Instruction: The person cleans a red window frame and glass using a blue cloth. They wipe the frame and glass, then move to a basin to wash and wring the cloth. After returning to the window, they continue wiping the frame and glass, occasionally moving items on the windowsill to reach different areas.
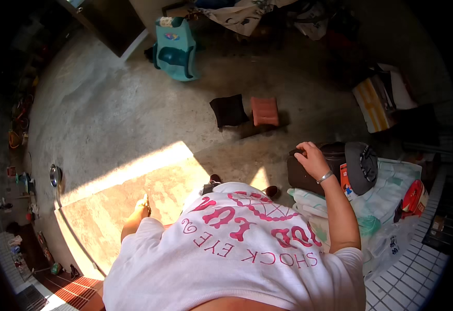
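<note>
Hanging right at the upper left corner of the dark brown case (301, 177), the person's right hand (312, 159) is the busy one in the head view, which is the only view here. Its fingers are bent, with a small dark piece (295, 152) by the tips. Honestly can't tell if they're gripping that, or if it's part of the case or a separate thing. The left hand (144, 206) is well off to the left of the case, over the sunlit floor (174, 181), and it's too small and edge-on to say how its fingers sit. Doesn't look like anything is in it, but no promises.

As for the case, my guess is fairly stiff sides and a bit of weight, not very fragile, maybe slick on the smooth front. I'd take hold at the top edge or that corner, rather than pinching the flat side.

Just to the right of the case there's a grey cap (363, 168) and an orange packet (345, 179), with a soft-looking pale plastic bundle (392, 176) past them. Up and left of it are a black stool (229, 110) and a pink stool (265, 111).
</note>
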`<state>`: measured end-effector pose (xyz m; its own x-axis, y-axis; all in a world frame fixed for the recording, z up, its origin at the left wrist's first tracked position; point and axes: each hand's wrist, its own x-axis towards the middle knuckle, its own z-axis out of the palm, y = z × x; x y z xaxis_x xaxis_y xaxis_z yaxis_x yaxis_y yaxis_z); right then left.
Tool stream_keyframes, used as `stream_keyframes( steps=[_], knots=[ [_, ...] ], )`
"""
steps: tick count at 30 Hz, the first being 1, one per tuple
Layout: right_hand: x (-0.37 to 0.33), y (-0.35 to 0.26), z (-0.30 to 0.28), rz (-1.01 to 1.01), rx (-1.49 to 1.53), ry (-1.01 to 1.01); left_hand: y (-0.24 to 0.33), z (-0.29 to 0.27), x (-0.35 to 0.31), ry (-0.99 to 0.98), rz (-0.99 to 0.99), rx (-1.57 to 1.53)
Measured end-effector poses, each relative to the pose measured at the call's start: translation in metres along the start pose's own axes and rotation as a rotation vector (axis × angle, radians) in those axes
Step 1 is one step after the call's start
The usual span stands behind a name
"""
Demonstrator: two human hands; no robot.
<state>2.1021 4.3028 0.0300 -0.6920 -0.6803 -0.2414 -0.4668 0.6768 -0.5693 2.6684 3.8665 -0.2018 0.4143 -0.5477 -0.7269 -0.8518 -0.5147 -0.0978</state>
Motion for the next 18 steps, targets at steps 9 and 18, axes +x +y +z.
stream_keyframes(
  steps=[9, 18],
  knots=[
    [0.186, -0.104, 0.116, -0.097, -0.352, -0.484, -0.006, 0.009, 0.035, -0.154, 0.015, -0.657],
    [0.383, -0.158, 0.177, 0.244, -0.193, -0.572, -0.009, 0.002, -0.026, -0.189, -0.190, -0.981]
  ],
)
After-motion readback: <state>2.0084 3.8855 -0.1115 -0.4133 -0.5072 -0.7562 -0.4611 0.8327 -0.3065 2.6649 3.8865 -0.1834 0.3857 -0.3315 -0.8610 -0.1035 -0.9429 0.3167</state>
